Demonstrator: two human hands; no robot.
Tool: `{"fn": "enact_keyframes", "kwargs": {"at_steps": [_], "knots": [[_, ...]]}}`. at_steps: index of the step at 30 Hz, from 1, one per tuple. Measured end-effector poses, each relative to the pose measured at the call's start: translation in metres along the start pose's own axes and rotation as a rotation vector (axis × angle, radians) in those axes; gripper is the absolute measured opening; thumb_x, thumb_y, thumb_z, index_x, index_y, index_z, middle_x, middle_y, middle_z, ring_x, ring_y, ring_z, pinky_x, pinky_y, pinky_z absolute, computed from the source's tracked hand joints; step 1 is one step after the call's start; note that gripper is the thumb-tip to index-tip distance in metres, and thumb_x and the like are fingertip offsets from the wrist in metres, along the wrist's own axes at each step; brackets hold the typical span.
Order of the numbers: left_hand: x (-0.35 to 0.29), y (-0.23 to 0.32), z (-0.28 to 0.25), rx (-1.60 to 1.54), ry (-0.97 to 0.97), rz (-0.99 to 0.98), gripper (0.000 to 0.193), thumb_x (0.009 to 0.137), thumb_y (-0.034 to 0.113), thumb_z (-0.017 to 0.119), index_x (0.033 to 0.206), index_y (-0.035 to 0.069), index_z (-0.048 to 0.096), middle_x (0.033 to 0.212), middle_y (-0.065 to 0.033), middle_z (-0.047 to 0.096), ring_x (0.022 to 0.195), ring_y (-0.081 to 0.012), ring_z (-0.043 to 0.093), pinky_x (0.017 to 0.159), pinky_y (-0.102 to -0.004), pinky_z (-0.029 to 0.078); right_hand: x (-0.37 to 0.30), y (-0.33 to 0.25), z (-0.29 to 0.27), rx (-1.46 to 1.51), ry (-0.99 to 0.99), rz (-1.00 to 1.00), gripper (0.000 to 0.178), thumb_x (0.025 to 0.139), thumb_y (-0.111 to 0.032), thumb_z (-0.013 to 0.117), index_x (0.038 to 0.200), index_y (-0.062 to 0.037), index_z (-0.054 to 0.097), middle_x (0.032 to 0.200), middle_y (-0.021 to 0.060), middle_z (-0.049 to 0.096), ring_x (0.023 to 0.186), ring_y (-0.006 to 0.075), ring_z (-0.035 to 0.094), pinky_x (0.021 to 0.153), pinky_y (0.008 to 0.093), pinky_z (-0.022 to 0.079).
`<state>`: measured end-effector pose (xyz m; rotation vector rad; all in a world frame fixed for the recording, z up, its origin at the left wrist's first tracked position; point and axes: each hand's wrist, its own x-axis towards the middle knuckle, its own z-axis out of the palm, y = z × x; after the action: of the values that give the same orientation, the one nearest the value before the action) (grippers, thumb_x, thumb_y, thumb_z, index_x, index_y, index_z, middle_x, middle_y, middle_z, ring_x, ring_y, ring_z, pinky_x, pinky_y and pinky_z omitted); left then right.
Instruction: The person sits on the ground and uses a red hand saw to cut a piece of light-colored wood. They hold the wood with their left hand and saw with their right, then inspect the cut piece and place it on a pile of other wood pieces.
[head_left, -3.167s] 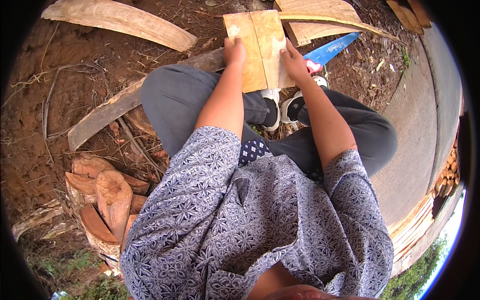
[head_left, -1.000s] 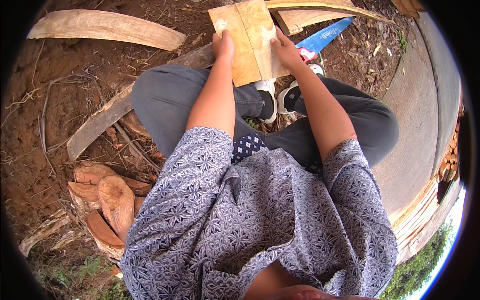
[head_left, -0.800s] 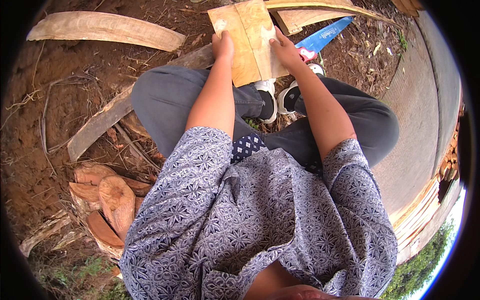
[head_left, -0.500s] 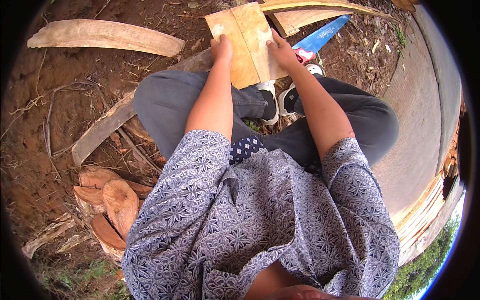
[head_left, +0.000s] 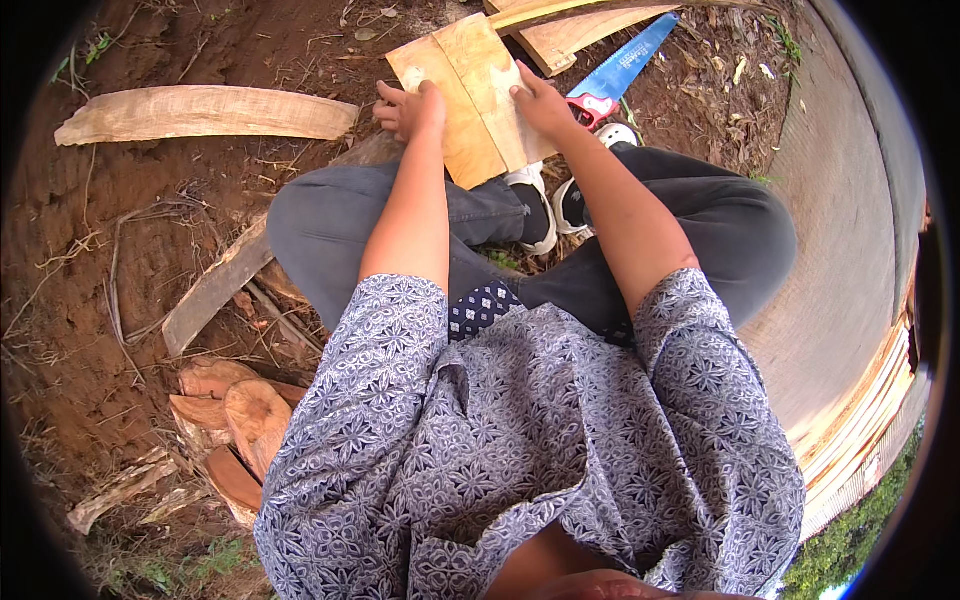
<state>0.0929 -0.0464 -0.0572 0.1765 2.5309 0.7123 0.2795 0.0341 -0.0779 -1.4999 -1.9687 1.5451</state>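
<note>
From the head camera, the left hand [head_left: 408, 106] curls its fingers around the left edge of a flat wooden board [head_left: 470, 95] propped above the shoes [head_left: 545, 200]. The right hand [head_left: 540, 100] presses flat on the board's right side. A blue saw [head_left: 620, 70] lies just beyond, on the dirt.

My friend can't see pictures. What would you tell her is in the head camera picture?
A seated person holds a flat piece of light wood with the left hand on its left edge and the right hand on its right side. A blue-bladed handsaw lies just beyond on reddish dirt, with a long plank to the left.
</note>
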Motion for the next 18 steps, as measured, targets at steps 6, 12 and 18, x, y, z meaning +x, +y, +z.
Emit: {"fn": "enact_keyframes", "kwargs": {"at_steps": [6,12,18], "knots": [[0.033,0.024,0.004,0.32,0.086,0.736,0.078,0.096,0.047,0.055,0.162,0.017,0.027,0.165,-0.0245,0.015,0.152,-0.0471,0.015,0.119,-0.0655,0.02,-0.005,-0.006,0.001,-0.004,0.015,0.024,0.062,0.1,-0.034,0.06,0.159,-0.0275,0.041,0.144,0.021,0.06,0.136,0.0356,0.057,0.112,0.04,0.043],[0.055,0.059,0.018,0.609,-0.232,0.721,0.077,0.098,0.073,0.039,0.162,0.031,0.029,0.165,-0.02,0.028,0.153,-0.0424,0.024,0.115,-0.0772,0.018,-0.007,-0.005,0.0,-0.009,0.03,0.035,0.062,0.1,-0.034,0.06,0.159,-0.0292,0.042,0.142,0.0207,0.062,0.134,0.0365,0.057,0.112,0.0412,0.043],[0.063,0.055,0.025,0.65,-0.224,0.722,0.072,0.1,0.073,0.033,0.157,0.029,0.037,0.155,-0.0178,0.042,0.144,-0.0383,0.039,0.109,-0.0748,0.027,-0.01,-0.008,0.001,-0.032,0.013,0.045,0.062,0.1,-0.038,0.058,0.159,-0.0318,0.04,0.144,0.0197,0.061,0.134,0.037,0.057,0.112,0.0429,0.043]]}}
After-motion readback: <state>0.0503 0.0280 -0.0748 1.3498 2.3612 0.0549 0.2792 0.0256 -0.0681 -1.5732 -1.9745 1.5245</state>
